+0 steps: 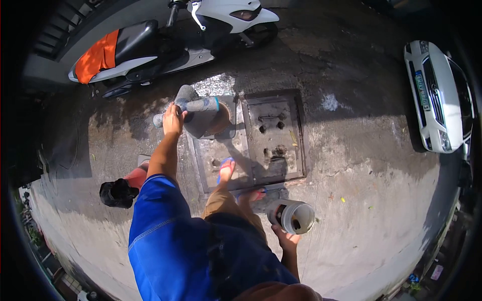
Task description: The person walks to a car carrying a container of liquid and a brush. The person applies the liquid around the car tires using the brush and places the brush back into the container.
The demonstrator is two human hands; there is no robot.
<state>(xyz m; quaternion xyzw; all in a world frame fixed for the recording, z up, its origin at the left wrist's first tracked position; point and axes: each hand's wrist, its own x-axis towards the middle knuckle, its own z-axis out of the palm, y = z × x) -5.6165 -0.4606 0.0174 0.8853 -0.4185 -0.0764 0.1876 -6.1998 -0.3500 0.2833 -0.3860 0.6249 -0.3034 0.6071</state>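
Observation:
My left hand (173, 120) reaches out to the upper left, its fingers closed round part of a grey, mottled pipe-like piece (186, 95). A similar tube with a light-blue rim (203, 104) points right from it, above a dark grey block-like object (203, 125) with a brownish round part. My right hand (287, 239), low and right of centre, grips a white bucket (299, 217) by its side and lower edge. The bucket is tilted with its mouth facing right; pale smears and a dark patch show inside.
A metal-framed cover (273, 135) with holes lies in the concrete ground by my sandalled feet (227, 170). A white scooter (191, 55) with an orange cloth stands at the top, a white car (437, 98) at the right. A black object (118, 193) is at the left.

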